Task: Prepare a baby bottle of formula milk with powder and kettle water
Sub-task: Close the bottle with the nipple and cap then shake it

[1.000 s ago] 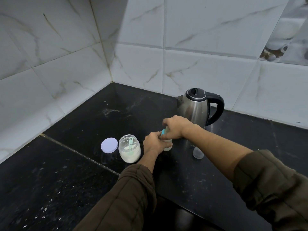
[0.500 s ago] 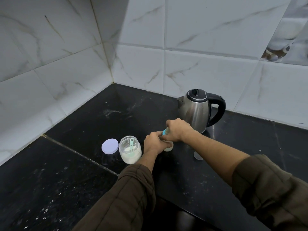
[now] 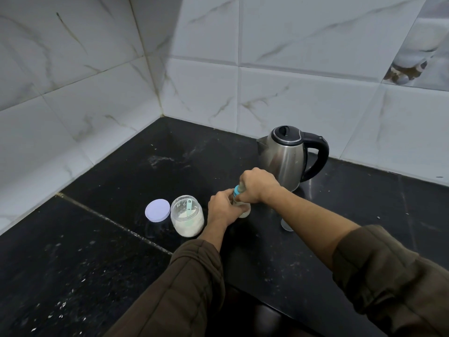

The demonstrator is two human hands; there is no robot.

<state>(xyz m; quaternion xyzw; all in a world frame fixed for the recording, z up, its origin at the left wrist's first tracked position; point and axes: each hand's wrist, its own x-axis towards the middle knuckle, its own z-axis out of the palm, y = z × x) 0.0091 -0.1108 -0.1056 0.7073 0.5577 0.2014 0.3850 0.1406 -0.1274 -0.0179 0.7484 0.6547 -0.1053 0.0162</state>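
A small baby bottle (image 3: 244, 210) stands on the black counter (image 3: 102, 259), mostly hidden by both hands. My left hand (image 3: 222, 209) grips its body. My right hand (image 3: 257, 187) is curled over its top, around the blue ring (image 3: 236, 190). Left of the bottle is an open glass jar (image 3: 187, 216) of white powder with a pale green scoop inside. Its lilac lid (image 3: 157, 210) lies flat beside it. A steel kettle (image 3: 288, 156) with a black handle stands behind the hands, lid closed.
A small clear cap (image 3: 286, 226) sits on the counter under my right forearm. White tiled walls (image 3: 73, 93) meet in a corner behind. Specks of powder dot the near left counter. The counter's front edge runs below my arms.
Both hands stay on the bottle in the same spot. The view has shifted slightly; no clear movement of any object.
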